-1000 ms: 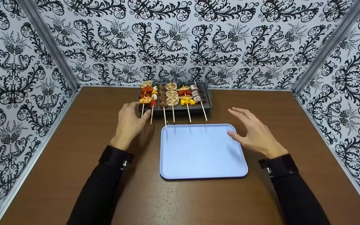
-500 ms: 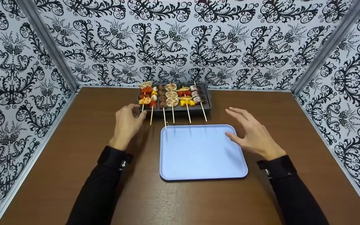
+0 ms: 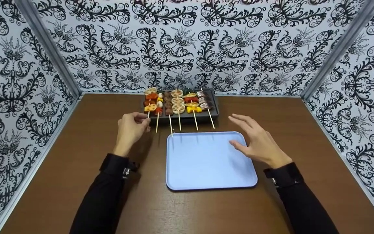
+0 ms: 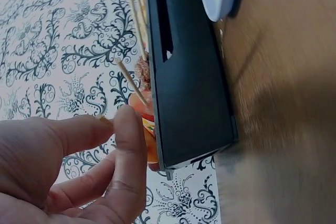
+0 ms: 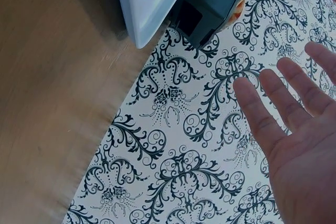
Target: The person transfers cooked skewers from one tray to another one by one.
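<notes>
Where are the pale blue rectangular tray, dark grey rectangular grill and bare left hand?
Pale blue rectangular tray (image 3: pixel 209 162), head view: flat inner base.
Dark grey rectangular grill (image 4: pixel 190 82), left wrist view: side wall.
Bare left hand (image 3: pixel 130 129), head view: back of hand.

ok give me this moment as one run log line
left grip: pinches leftmost skewer by stick | right grip: holds nothing, near tray | grill: bears other five skewers

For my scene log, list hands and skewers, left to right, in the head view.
Left hand, pinched skewer, red-ended skewer, brown-ball skewer, round-slice skewer, yellow-ended skewer, silvery skewer, right hand.
</notes>
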